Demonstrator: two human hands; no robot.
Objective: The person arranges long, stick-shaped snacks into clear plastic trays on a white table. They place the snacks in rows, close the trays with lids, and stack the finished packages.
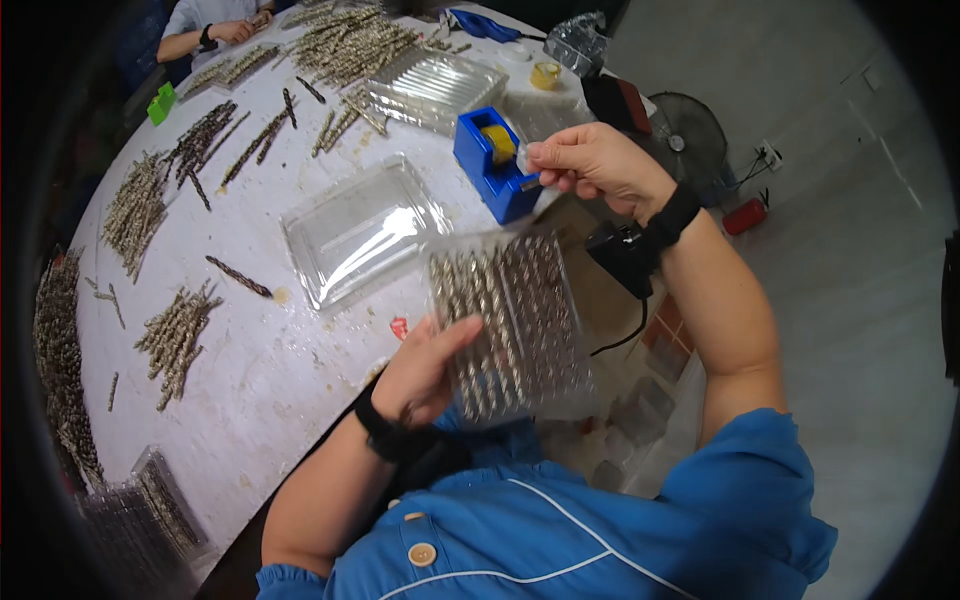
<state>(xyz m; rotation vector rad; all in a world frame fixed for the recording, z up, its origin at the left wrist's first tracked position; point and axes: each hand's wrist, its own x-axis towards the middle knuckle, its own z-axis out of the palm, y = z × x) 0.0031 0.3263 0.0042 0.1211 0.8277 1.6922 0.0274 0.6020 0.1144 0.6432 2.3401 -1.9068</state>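
Observation:
My left hand [425,370] grips the lower left side of a clear plastic case [510,325], its thumb lying across the front. Rows of silvery spiral drill bits fill the case, which is tilted above my lap at the table's edge. Up and to the right, my right hand [600,170] is closed in a pinch at the front of a blue tape dispenser [497,170]. A pale bit of tape [524,157] shows at the thumb and finger. Inside the dispenser sits a yellowish roll.
An empty clear tray [365,230] lies beside the dispenser, with stacked clear trays [437,85] behind. Loose drill bits [180,340] lie in several piles. Filled cases [150,510] stand lower left. A co-worker's hands [240,30] are at the far side. A fan [685,140] stands right.

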